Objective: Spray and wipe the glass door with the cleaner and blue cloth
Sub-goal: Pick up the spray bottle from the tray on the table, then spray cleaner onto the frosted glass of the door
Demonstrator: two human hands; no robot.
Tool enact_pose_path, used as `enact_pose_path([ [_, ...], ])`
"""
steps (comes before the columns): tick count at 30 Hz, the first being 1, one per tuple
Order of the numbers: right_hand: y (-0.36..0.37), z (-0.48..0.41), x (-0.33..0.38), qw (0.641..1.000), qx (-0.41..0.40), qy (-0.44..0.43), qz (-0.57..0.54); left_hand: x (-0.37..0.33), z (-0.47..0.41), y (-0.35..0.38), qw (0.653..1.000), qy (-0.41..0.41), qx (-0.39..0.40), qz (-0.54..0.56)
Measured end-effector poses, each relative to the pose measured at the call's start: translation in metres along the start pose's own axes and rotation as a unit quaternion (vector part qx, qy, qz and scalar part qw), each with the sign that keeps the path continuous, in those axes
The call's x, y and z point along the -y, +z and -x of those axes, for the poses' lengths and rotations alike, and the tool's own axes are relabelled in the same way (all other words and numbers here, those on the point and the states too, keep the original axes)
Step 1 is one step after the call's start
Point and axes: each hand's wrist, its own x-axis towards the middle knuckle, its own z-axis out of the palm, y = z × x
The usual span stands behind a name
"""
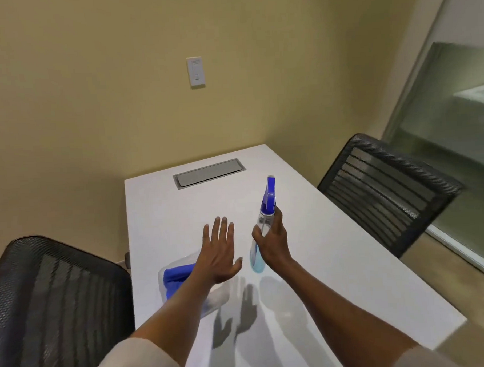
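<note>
My right hand (272, 239) is closed around a clear spray bottle (264, 218) with a blue trigger head and pale blue liquid, held above the white table (335, 262). My left hand (220, 249) hovers flat over the table with fingers spread, holding nothing. Under my left forearm lies a blue cloth (178, 275) inside a clear plastic container (212, 298), partly hidden by the arm. The glass door (460, 135) stands at the far right, beyond the table.
A black mesh chair (385, 188) stands between the table's right side and the glass. Another black mesh chair (52, 302) is at the left. A grey cable hatch (208, 173) sits in the table's far end. A wall switch (195, 72) is ahead.
</note>
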Motion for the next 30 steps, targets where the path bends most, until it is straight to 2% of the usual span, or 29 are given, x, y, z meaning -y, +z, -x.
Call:
enact_pose_path([
  [4, -0.063, 0.016, 0.002, 0.998, -0.068, 0.009, 0.009, -0.051, -0.022, -0.026, 0.998, 0.062, -0.016, 0.007],
  [8, -0.132, 0.043, 0.004, 0.989, -0.145, 0.009, 0.022, -0.121, -0.032, -0.049, 0.987, 0.158, -0.019, 0.014],
  [16, -0.289, 0.142, 0.006, 0.940, -0.324, 0.002, 0.110, -0.297, -0.014, -0.100, 0.942, 0.328, -0.070, 0.002],
  [24, -0.442, 0.338, 0.044, 0.867, -0.476, 0.027, 0.147, -0.495, 0.111, -0.156, 0.874, 0.473, -0.111, 0.021],
  [30, -0.521, 0.509, 0.085, 0.784, -0.600, 0.061, 0.147, -0.624, 0.244, -0.195, 0.798, 0.582, -0.145, 0.053],
])
